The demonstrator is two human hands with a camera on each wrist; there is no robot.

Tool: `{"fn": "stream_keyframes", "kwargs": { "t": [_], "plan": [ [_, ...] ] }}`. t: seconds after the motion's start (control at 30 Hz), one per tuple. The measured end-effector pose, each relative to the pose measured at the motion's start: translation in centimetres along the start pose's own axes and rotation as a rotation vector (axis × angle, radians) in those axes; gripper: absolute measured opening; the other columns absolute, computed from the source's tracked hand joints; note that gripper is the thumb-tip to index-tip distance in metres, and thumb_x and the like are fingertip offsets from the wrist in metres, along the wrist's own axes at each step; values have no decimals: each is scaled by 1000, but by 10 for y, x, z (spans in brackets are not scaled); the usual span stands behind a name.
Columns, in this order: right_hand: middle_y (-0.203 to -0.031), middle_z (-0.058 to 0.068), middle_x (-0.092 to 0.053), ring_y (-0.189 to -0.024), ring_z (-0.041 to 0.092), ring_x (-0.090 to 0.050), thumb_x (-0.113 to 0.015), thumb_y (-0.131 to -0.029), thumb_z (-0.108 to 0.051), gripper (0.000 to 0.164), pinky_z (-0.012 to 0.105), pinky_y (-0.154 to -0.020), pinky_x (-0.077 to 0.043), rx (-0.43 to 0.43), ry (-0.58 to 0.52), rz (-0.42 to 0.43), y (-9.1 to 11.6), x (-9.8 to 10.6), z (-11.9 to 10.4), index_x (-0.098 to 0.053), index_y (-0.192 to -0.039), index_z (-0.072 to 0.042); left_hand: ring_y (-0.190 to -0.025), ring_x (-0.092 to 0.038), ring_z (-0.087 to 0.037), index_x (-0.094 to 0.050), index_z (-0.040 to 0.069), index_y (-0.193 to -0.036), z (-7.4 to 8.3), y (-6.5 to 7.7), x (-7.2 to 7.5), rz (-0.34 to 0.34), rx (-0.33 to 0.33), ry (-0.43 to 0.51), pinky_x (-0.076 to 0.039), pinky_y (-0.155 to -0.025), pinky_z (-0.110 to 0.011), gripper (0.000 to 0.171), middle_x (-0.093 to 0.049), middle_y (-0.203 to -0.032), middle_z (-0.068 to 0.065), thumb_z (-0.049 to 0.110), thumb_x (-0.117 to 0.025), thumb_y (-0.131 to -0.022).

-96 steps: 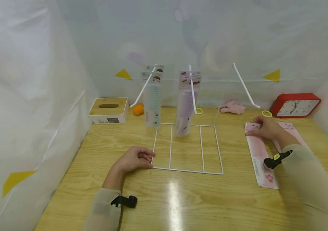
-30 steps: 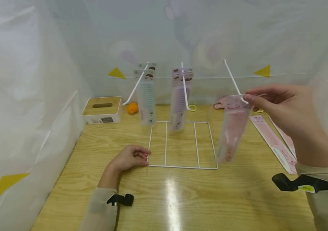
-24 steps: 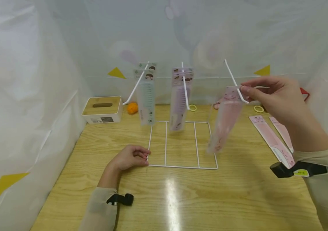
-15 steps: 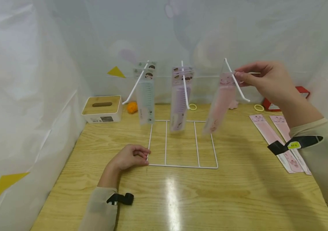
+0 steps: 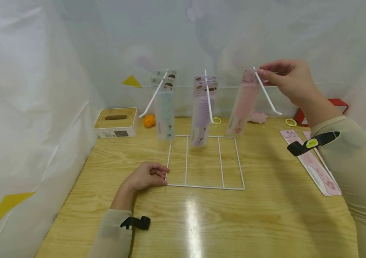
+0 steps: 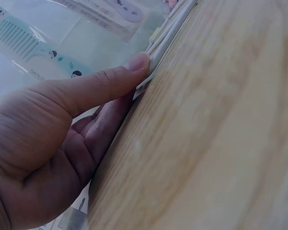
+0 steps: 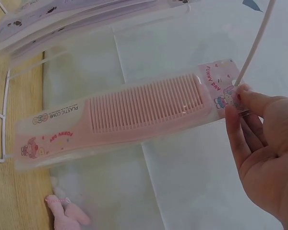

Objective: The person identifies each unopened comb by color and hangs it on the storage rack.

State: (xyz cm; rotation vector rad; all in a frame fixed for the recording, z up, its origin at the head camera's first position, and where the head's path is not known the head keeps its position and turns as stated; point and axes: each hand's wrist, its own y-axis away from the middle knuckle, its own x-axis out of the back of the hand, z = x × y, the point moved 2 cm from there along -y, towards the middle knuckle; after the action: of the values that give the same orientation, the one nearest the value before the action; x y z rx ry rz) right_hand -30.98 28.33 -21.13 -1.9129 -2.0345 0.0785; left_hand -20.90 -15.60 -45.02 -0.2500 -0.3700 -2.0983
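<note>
A white wire display rack (image 5: 202, 186) stands on the wooden table, with three prongs reaching toward me. At its near left corner my left hand (image 5: 147, 175) pinches the base wire; in the left wrist view the thumb lies on the bar. High on the right prong (image 5: 268, 95), my right hand (image 5: 290, 79) pinches the header of a packaged pink comb (image 7: 146, 108), whose lower end hangs toward the left. The prong passes at the header, near the prong's back end. Packaged green combs (image 5: 165, 111) hang on the left prong, purple ones (image 5: 203, 114) on the middle.
Two more packaged pink combs (image 5: 310, 161) lie on the table at right, partly under my right forearm. Along the back stand a tissue box (image 5: 115, 122), an orange ball (image 5: 149, 120), a pink plush toy (image 5: 258, 117), a yellow ring (image 5: 290, 122) and a red clock (image 5: 337, 104).
My right hand has picked a packaged pink comb from the table, brought it to the right prong's tip and slid it back and up along the prong. My left hand keeps its hold.
</note>
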Motion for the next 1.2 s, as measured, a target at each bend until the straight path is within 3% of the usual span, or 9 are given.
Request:
{"fn": "stream_keyframes", "kwargs": {
  "t": [0.27,0.5,0.63,0.7,0.87,0.9,1.1,1.2],
  "plan": [
    [-91,-10,-77,-82,4,-72,-78,-86,-16,26,13,-74,-57,-40,36,39,2,7,1,-75,-111,-8,-90,-66,-16,-67,-4,-121,-1,0,-1,2,3,4,-57,-76,-21,42,-71,-100,-17,5,-81,-83],
    [-100,-17,-74,-89,-1,-71,-79,-86,-26,44,7,-82,-52,-144,153,33,26,22,11,-69,-127,-13,-91,-66,-16,-67,-3,-122,1,1,0,3,5,6,-56,-77,-21,42,-71,-101,-18,5,-81,-83],
    [-101,-18,-75,-92,-2,-69,-78,-87,-24,42,6,-76,-51,-121,191,26,43,24,24,-70,-126,-12,-91,-66,-17,-67,-3,-121,2,2,1,7,7,-8,-56,-78,-20,42,-71,-101,-18,6,-81,-83],
    [-102,-18,-75,-84,-2,-67,-77,-88,-21,39,9,-68,-52,-113,170,18,52,23,31,-70,-125,-12,-91,-66,-17,-67,-3,-122,1,2,1,3,4,-7,-56,-78,-20,42,-71,-101,-18,6,-81,-83],
    [-101,-21,-74,-82,-5,-68,-72,-91,-11,35,9,-66,-53,-84,169,16,67,27,58,-69,-126,-9,-89,-67,-17,-66,-5,-122,-1,3,1,1,5,26,-58,-77,-21,43,-70,-100,-20,4,-80,-82],
    [-101,-22,-74,-91,-6,-68,-73,-91,-11,36,9,-73,-53,-84,185,25,69,29,65,-69,-127,-8,-89,-67,-16,-66,-5,-122,-1,3,1,0,8,36,-58,-77,-22,43,-70,-100,-20,3,-80,-82],
    [-95,-29,-71,-91,-9,-65,-74,-91,-31,43,6,-75,-49,-198,345,29,80,49,112,-67,-128,-11,-89,-67,-16,-66,-5,-122,-2,2,-1,2,10,35,-57,-76,-21,43,-71,-100,-18,4,-80,-83],
    [-95,-32,-69,-89,-11,-65,-73,-92,-33,47,5,-75,-49,-202,380,17,83,60,133,-65,-129,-6,-89,-66,-16,-66,-4,-121,-1,1,-1,8,6,25,-57,-76,-21,42,-71,-100,-18,4,-80,-82]
  ]
}}
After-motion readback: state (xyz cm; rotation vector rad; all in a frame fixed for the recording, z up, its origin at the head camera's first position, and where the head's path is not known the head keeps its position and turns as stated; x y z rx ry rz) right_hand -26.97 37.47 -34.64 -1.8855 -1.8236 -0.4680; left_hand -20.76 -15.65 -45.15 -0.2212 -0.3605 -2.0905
